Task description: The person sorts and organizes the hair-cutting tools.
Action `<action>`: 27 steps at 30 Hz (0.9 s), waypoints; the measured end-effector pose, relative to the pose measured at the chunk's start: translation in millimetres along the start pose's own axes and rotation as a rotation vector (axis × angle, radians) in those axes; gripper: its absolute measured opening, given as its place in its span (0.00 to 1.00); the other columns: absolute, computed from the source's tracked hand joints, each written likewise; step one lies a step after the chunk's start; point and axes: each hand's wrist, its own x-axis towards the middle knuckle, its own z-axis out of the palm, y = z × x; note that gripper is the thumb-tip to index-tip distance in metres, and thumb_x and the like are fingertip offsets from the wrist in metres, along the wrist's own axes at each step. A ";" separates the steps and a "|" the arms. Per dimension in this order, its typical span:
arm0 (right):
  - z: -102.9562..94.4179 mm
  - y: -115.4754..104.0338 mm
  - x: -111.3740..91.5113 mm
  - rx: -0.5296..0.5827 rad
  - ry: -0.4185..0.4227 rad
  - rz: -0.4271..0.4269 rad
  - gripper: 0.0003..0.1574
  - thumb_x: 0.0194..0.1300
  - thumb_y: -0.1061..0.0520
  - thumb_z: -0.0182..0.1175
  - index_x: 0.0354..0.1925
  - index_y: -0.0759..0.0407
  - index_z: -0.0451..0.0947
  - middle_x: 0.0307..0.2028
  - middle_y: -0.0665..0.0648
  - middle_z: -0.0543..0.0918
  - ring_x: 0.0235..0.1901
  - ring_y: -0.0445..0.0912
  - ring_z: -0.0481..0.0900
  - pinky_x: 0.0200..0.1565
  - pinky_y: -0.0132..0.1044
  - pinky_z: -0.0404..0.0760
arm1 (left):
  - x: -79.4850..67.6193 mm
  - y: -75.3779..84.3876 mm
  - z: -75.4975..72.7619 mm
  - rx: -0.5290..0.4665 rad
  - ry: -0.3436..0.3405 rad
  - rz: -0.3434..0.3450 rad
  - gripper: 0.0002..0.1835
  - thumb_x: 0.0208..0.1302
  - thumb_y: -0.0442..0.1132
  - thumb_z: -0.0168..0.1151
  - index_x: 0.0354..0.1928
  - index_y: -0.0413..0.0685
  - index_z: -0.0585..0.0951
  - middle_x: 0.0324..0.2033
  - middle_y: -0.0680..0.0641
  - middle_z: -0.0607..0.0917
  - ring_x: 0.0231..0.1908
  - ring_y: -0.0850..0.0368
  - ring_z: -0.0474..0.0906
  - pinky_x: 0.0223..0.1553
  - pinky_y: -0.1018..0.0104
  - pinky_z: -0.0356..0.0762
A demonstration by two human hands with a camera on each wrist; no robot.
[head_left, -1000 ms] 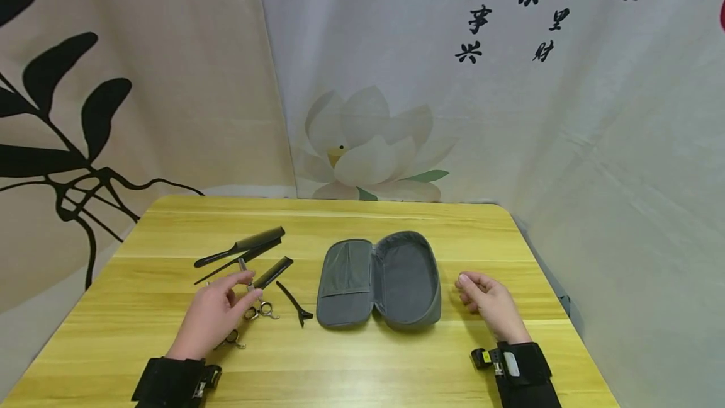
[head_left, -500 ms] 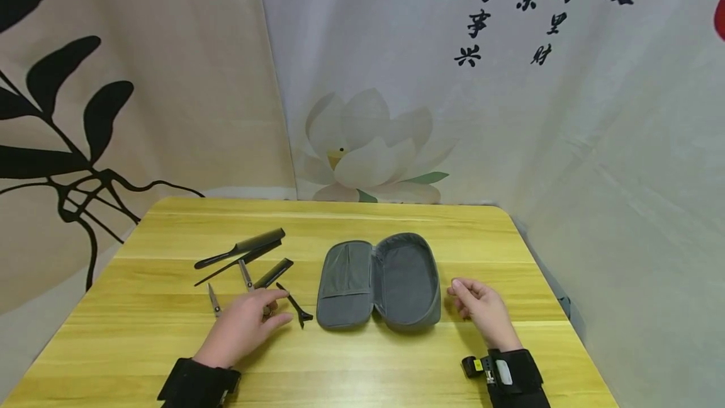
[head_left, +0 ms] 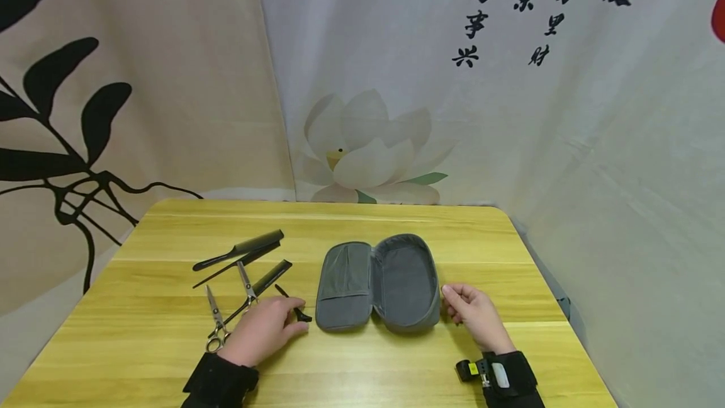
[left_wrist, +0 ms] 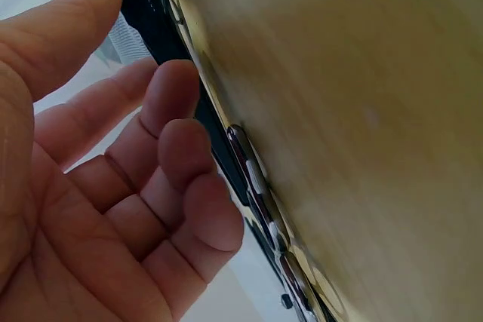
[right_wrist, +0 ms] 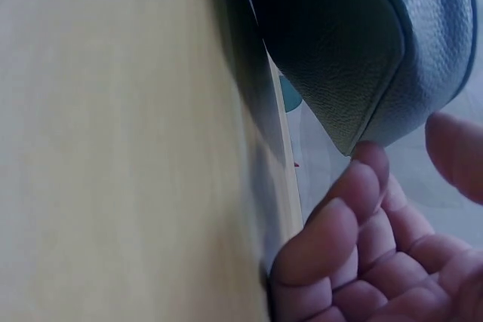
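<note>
My left hand [head_left: 265,331] hovers low over a black hair clip [head_left: 303,315], its thumb and forefinger apart on either side of the clip. In the left wrist view a gap shows between the thumb and fingertips, and the dark clip [left_wrist: 155,24] lies beyond them. My right hand [head_left: 478,318] is beside the right wall of an unzipped grey case [head_left: 404,282], fingers loosely bent. In the right wrist view a fingertip is at the lower corner of the case [right_wrist: 339,58]; whether it touches is unclear. The thumb stands apart from the case.
Left of the case lie two pairs of scissors [head_left: 215,310], a tail comb [head_left: 272,276] partly under one pair, and two more black combs [head_left: 257,242] at the back. The wooden table [head_left: 362,370] ends at a printed curtain [head_left: 351,80].
My left hand has moved right, from above the scissors to the hair clip, uncovering the scissors. My right hand has shifted left, closer to the case.
</note>
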 end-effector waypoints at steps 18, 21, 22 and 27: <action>-5.1 8.5 1.6 0.009 -0.025 0.015 0.26 0.80 0.47 0.62 0.57 0.70 0.80 0.38 0.54 0.84 0.35 0.44 0.79 0.34 0.33 0.81 | 0.8 0.6 8.5 -0.009 -0.029 -0.027 0.13 0.59 0.46 0.82 0.44 0.55 0.90 0.34 0.56 0.86 0.33 0.64 0.78 0.36 0.61 0.79; -5.6 8.6 2.8 0.009 -0.021 0.013 0.25 0.81 0.47 0.62 0.56 0.70 0.80 0.38 0.54 0.84 0.35 0.44 0.79 0.34 0.32 0.81 | 1.6 1.1 8.0 -0.010 -0.029 -0.031 0.12 0.59 0.46 0.82 0.43 0.56 0.90 0.34 0.56 0.86 0.33 0.64 0.78 0.36 0.60 0.78; -5.7 8.7 2.9 0.009 -0.018 0.013 0.25 0.80 0.47 0.62 0.56 0.70 0.80 0.38 0.54 0.84 0.35 0.44 0.79 0.34 0.32 0.81 | 1.8 1.2 7.9 -0.011 -0.030 -0.035 0.12 0.59 0.46 0.82 0.43 0.56 0.90 0.33 0.56 0.85 0.33 0.64 0.78 0.36 0.60 0.78; -5.8 9.3 3.4 0.024 -0.005 0.018 0.24 0.80 0.47 0.62 0.54 0.69 0.81 0.38 0.55 0.84 0.34 0.44 0.79 0.34 0.32 0.81 | 3.0 2.1 7.0 -0.010 -0.038 -0.044 0.11 0.60 0.46 0.81 0.42 0.57 0.90 0.33 0.56 0.85 0.33 0.63 0.78 0.37 0.59 0.78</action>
